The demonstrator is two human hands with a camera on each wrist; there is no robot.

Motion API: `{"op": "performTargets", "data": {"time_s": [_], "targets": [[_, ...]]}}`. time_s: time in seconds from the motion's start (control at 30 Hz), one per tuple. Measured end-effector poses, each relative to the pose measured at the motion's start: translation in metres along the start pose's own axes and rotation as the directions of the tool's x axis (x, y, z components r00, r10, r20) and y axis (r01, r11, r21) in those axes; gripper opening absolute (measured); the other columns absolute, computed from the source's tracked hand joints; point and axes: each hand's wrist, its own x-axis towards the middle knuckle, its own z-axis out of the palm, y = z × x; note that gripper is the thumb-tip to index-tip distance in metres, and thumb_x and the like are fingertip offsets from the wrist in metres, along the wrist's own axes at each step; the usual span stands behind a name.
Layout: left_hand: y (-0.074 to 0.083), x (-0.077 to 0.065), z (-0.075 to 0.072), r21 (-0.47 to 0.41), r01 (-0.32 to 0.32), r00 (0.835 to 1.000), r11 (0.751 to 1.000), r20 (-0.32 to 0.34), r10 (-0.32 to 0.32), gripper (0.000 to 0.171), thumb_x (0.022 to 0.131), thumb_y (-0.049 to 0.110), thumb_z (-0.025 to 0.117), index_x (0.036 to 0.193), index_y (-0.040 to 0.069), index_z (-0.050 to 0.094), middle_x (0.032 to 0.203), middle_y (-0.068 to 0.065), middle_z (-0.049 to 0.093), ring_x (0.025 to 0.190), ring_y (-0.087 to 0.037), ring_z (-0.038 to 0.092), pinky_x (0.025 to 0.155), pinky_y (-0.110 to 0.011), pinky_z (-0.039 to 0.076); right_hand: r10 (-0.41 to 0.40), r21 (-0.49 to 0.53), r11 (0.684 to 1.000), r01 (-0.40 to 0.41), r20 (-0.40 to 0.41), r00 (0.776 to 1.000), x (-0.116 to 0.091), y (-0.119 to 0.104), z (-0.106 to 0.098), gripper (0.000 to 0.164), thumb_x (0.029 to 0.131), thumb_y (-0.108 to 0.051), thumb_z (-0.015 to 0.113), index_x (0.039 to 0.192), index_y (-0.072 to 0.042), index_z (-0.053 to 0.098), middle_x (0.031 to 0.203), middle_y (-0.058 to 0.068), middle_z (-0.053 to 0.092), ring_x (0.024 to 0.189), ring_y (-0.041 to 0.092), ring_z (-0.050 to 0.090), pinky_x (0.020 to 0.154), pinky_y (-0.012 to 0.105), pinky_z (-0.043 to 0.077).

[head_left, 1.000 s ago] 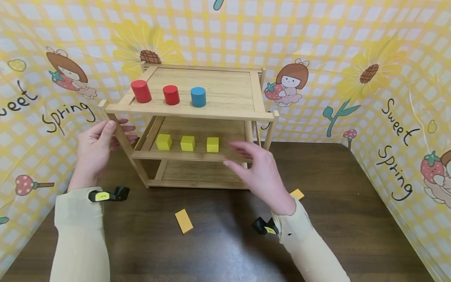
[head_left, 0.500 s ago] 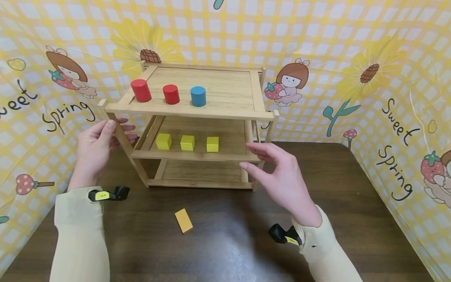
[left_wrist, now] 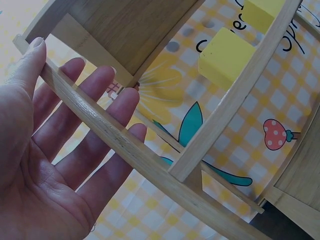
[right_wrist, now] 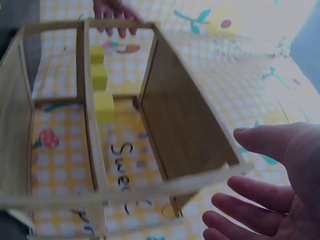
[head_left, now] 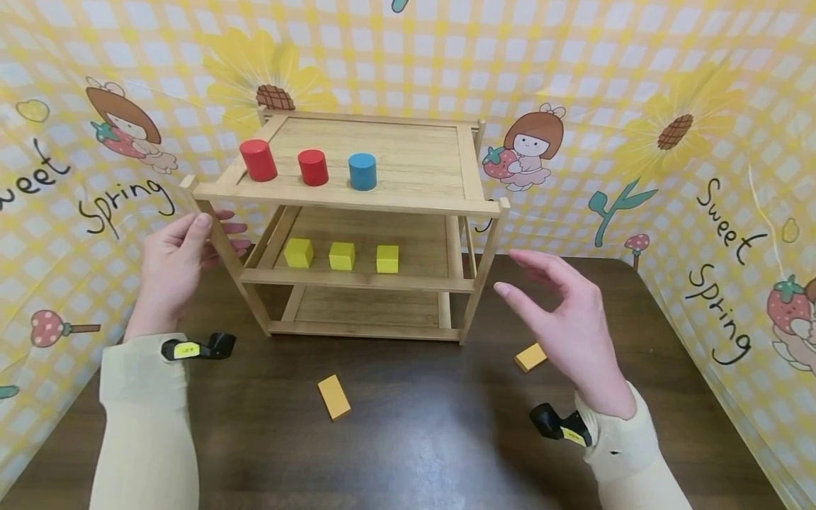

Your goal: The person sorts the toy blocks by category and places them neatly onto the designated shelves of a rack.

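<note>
A three-tier wooden shelf rack (head_left: 357, 207) stands on the dark table. My left hand (head_left: 172, 265) is at its left front post, with the thumb against the post and the loosely spread fingers behind it. Off the rack's right side, my right hand (head_left: 570, 326) hovers with nothing between thumb and fingers. On the top tier stand a tall red cylinder (head_left: 258, 161), a shorter red cylinder (head_left: 314, 168) and a blue cylinder (head_left: 363, 172). The middle tier holds a left yellow cube (head_left: 299, 253), a middle yellow cube (head_left: 342, 256) and a right yellow cube (head_left: 387, 259).
One orange rectangular block (head_left: 334, 397) lies on the table (head_left: 408, 453) in front of the rack. Another orange block (head_left: 530, 358) is partly hidden by my right hand. Checked yellow cloth (head_left: 408, 64) surrounds the table at the back and sides.
My right hand has moved right, from before the middle tier near the right yellow cube to beyond the rack's right side. The left hand keeps its place at the post.
</note>
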Motion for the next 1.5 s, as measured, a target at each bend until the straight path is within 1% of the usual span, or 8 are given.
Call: {"op": "performTargets", "data": {"time_s": [0.27,0.5,0.7,0.87,1.1,1.2,1.33,1.5], "targets": [[0.0,0.0,0.0,0.006,0.007,1.0,1.0,-0.009,-0.007,0.041,0.103,0.028,0.058,0.123,-0.007,0.068,0.102,-0.008,0.076,0.085,-0.018,0.076,0.077,-0.024,0.058,0.014,-0.087,0.996,-0.016,-0.031,0.999,-0.002,0.017,-0.018,0.04,0.089,-0.027,0.083,0.128,-0.029,0.072,0.124,-0.011,0.068,0.116,0.013,0.06,0.099,0.027,0.043],[0.0,0.0,0.001,0.005,0.0,1.0,1.0,-0.007,0.0,0.039,0.104,0.027,0.058,0.122,-0.005,0.069,0.102,-0.008,0.076,0.084,-0.018,0.076,0.077,-0.024,0.058,0.033,-0.167,0.985,-0.033,-0.005,0.999,-0.004,0.037,-0.027,0.043,0.089,-0.029,0.082,0.13,-0.025,0.071,0.129,-0.005,0.066,0.119,0.021,0.059,0.096,0.031,0.042],[0.0,-0.001,0.001,0.008,-0.006,1.0,1.0,-0.006,0.006,0.041,0.104,0.026,0.058,0.123,-0.008,0.067,0.101,-0.008,0.076,0.085,-0.018,0.076,0.077,-0.024,0.058,0.079,-0.218,0.973,-0.069,0.039,0.996,-0.007,0.057,-0.031,0.043,0.092,-0.033,0.078,0.132,-0.02,0.069,0.13,0.003,0.066,0.124,0.028,0.058,0.097,0.052,0.044],[0.001,-0.001,0.002,-0.004,-0.012,1.0,1.0,-0.003,0.012,0.044,0.104,0.025,0.058,0.125,-0.013,0.064,0.1,-0.008,0.077,0.084,-0.018,0.076,0.077,-0.024,0.058,0.111,-0.242,0.967,-0.086,0.09,0.99,-0.011,0.077,-0.031,0.043,0.094,-0.031,0.076,0.131,-0.012,0.068,0.129,0.012,0.067,0.123,0.033,0.059,0.097,0.054,0.044],[0.0,0.0,0.002,-0.024,-0.021,1.0,0.999,0.006,0.021,0.045,0.104,0.025,0.058,0.125,-0.014,0.063,0.1,-0.01,0.076,0.084,-0.019,0.076,0.078,-0.025,0.058,0.142,-0.265,0.96,-0.089,0.189,0.972,-0.016,0.111,-0.032,0.044,0.094,-0.027,0.076,0.131,-0.005,0.066,0.128,0.017,0.067,0.121,0.037,0.059,0.096,0.057,0.045],[-0.001,0.0,0.001,-0.023,-0.023,1.0,0.999,0.009,0.023,0.045,0.104,0.025,0.057,0.125,-0.014,0.062,0.101,-0.01,0.076,0.084,-0.019,0.076,0.078,-0.025,0.058,0.172,-0.288,0.953,-0.099,0.244,0.954,-0.018,0.123,-0.034,0.046,0.095,-0.029,0.075,0.132,-0.004,0.065,0.129,0.017,0.066,0.122,0.038,0.058,0.098,0.058,0.044],[-0.001,0.0,0.001,-0.019,-0.025,1.0,1.0,0.012,0.025,0.045,0.104,0.025,0.057,0.126,-0.015,0.062,0.101,-0.01,0.076,0.084,-0.019,0.076,0.078,-0.025,0.058,0.227,-0.329,0.938,-0.107,0.351,0.908,-0.019,0.136,-0.036,0.047,0.096,-0.031,0.073,0.134,-0.005,0.064,0.134,0.018,0.063,0.122,0.043,0.056,0.099,0.06,0.044],[-0.001,-0.001,0.001,-0.022,-0.023,1.0,0.999,0.012,0.023,0.045,0.104,0.025,0.057,0.126,-0.014,0.062,0.101,-0.01,0.076,0.084,-0.019,0.075,0.078,-0.025,0.058,0.209,-0.337,0.94,-0.043,0.473,0.856,-0.023,0.149,-0.033,0.042,0.093,-0.018,0.076,0.131,-0.003,0.066,0.131,0.018,0.064,0.119,0.044,0.058,0.096,0.061,0.046]]}}
